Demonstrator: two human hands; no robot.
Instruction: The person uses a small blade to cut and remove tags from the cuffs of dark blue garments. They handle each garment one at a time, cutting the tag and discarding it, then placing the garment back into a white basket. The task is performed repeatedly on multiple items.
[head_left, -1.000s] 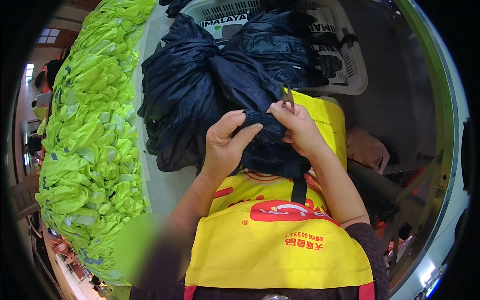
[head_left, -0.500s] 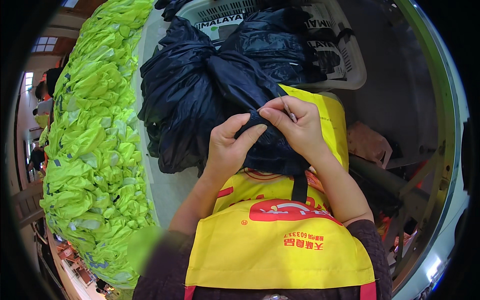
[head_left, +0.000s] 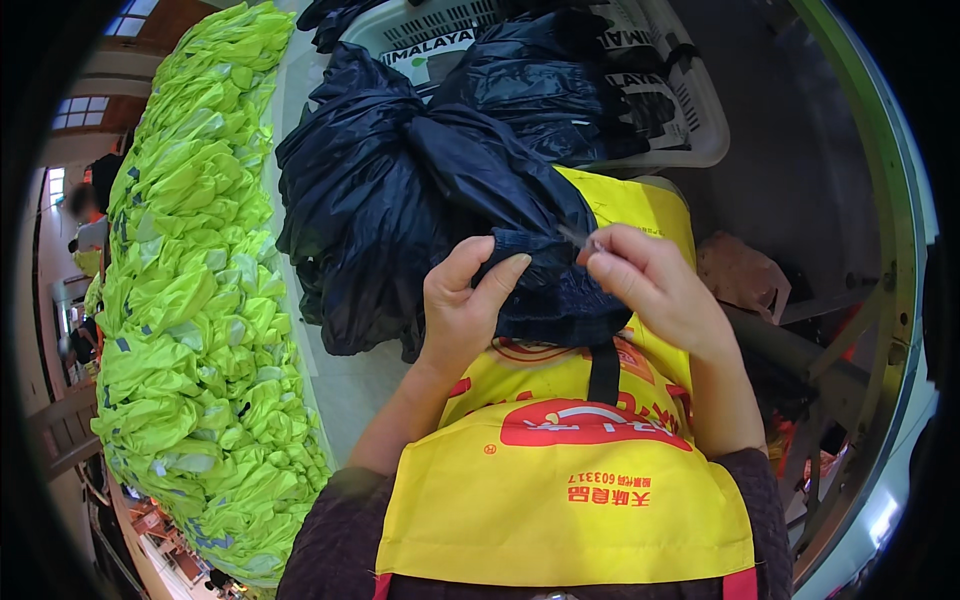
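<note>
A dark navy garment (head_left: 365, 210) of thin, shiny fabric lies bunched in front of me, its ribbed edge (head_left: 525, 243) reaching toward my lap. My left hand (head_left: 468, 300) pinches that edge between thumb and fingers. To its right, apart from the cloth, my right hand (head_left: 655, 280) is closed around a small, thin pointed metal tool (head_left: 580, 238). Motion blurs the tool, so its exact kind cannot be made out; its tip points left toward the garment.
Along the left runs a long heap of bright yellow-green garments (head_left: 200, 300). A white plastic basket (head_left: 712, 140) at the back holds more dark garments (head_left: 540, 85). My yellow apron (head_left: 570, 530) covers my lap. Metal framework (head_left: 850, 370) stands at right.
My right hand has drawn back to the right, away from the garment's edge and my left hand, with the tool still in it. My left hand keeps its pinch.
</note>
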